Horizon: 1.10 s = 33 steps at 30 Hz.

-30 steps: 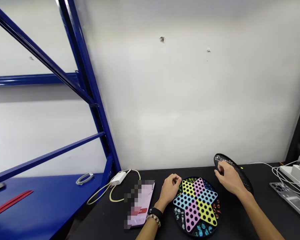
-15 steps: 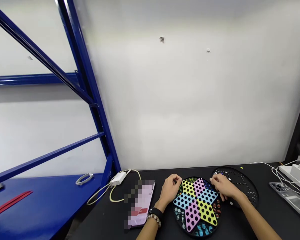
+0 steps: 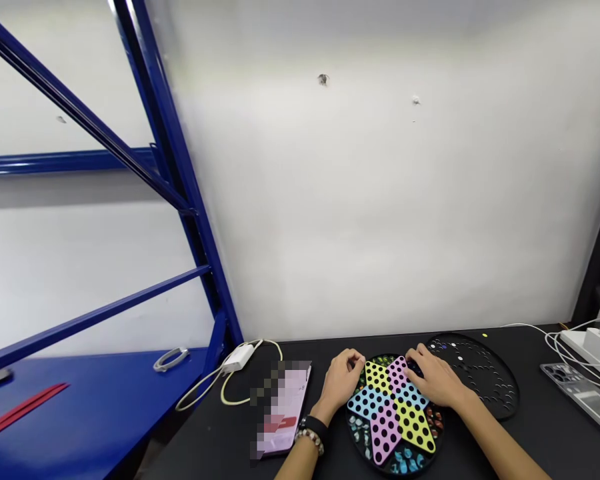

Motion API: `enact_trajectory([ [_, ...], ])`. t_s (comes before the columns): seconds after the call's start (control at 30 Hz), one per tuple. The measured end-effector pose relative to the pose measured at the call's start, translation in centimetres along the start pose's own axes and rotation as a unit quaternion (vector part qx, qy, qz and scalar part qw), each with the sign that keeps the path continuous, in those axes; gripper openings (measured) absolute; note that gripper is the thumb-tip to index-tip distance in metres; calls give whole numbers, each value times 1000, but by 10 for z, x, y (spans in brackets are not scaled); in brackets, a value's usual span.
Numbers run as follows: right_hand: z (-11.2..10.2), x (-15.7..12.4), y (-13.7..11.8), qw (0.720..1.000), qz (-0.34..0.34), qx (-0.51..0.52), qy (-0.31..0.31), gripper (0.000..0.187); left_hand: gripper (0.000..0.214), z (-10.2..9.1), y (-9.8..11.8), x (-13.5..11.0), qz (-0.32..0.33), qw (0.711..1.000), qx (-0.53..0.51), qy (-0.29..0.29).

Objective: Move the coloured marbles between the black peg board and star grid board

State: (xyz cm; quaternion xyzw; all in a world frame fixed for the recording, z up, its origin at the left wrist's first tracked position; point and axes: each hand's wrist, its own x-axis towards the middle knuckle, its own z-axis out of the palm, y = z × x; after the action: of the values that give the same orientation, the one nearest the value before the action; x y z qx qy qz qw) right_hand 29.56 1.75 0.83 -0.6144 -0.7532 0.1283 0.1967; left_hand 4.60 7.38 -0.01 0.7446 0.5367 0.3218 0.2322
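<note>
A round black Chinese checkers board (image 3: 393, 408) lies on the black table, with a star of yellow, pink and blue points full of dark holes. Marbles in several colours, such as blue marbles (image 3: 407, 460) and red-brown marbles (image 3: 434, 419), fill the compartments around the star. My left hand (image 3: 341, 380) rests by the board's upper left edge, thumb and fingers curled together; whatever is in them is hidden. Over the upper right compartment, my right hand (image 3: 434, 377) reaches in with thumb and forefinger apart. No marble shows between them.
A black round lid or tray (image 3: 495, 373) with a few small white and blue pieces lies beyond my right forearm. A phone (image 3: 285, 410) lies left of my left hand. Cables and a white adapter (image 3: 238, 357) are at the back left; a power strip (image 3: 593, 350) and clear case (image 3: 585, 397) are right.
My right hand has moved left, from the black round tray beside the board to over the board's upper right compartment. My left hand has stayed in place.
</note>
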Motion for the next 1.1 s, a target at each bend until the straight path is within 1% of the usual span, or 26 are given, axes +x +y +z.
enact_trajectory([
  [0.13, 1, 2, -3, 998, 5, -56, -27, 33, 33, 0, 0, 0, 2, 1000, 1, -1],
  [0.37, 0, 6, -4, 993, 6, -113, -43, 37, 31, 0, -1, 0, 0, 1000, 1, -8],
  [0.5, 4, 7, -1, 994, 7, -106, -30, 41, 31, 0, -2, 0, -4, 1000, 3, -9],
  [0.6, 7, 7, 2, 997, 20, -78, -15, 41, 33, 0, -1, 0, -3, 1000, 3, -9],
  [0.7, 8, 7, 4, 998, 29, -56, -14, 44, 34, -1, 0, 0, -7, 1000, 3, -9],
  [0.83, 9, 9, 4, 998, 22, -63, -11, 46, 32, -1, 1, 0, -9, 1000, 2, -9],
  [1.0, 8, 9, 3, 997, 23, -80, -6, 53, 32, -2, 1, -1, -5, 1000, -1, -11],
  [1.1, 8, 8, 3, 997, 28, -75, 2, 51, 31, -2, 1, -1, -4, 1000, -1, -10],
])
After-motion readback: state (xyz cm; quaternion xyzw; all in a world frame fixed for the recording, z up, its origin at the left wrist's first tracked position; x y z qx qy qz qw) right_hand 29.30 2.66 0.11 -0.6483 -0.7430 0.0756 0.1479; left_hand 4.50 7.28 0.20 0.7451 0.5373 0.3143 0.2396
